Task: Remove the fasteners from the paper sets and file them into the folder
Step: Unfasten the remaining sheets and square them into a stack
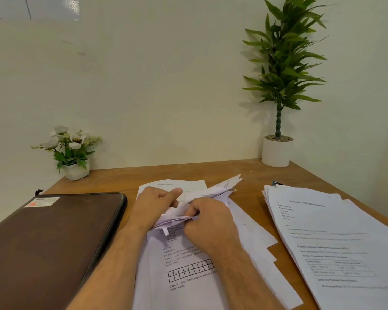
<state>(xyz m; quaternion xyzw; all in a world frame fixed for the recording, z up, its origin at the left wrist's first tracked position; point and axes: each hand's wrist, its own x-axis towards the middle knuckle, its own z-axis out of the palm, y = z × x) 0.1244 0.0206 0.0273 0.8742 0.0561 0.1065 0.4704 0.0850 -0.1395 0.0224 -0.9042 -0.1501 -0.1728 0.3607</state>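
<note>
- Hands numbered two: the left hand (154,205) pinched the crumpled top corner of the middle paper set (189,265), its fingers curled on the sheets with the forefinger stretched out; the right hand (207,222) gripped the same bunched corner, fingers clamped round it.
- Paper piles numbered two: that fanned middle set between the forearms, and a second paper stack (332,240) lying apart on the right of the counter (244,173).
- One brown zipped folder (45,238) lay closed on the left, just beside the middle set, bearing a small white and red label (42,201), too small to read.
- Legible print on the middle set: "Case 3 ~ (4.5) Total Length of adhesive"; other lines were blurred.
- Two potted plants stood at the wall: a white flower pot (73,153) and a tall leafy plant (280,86).
</note>
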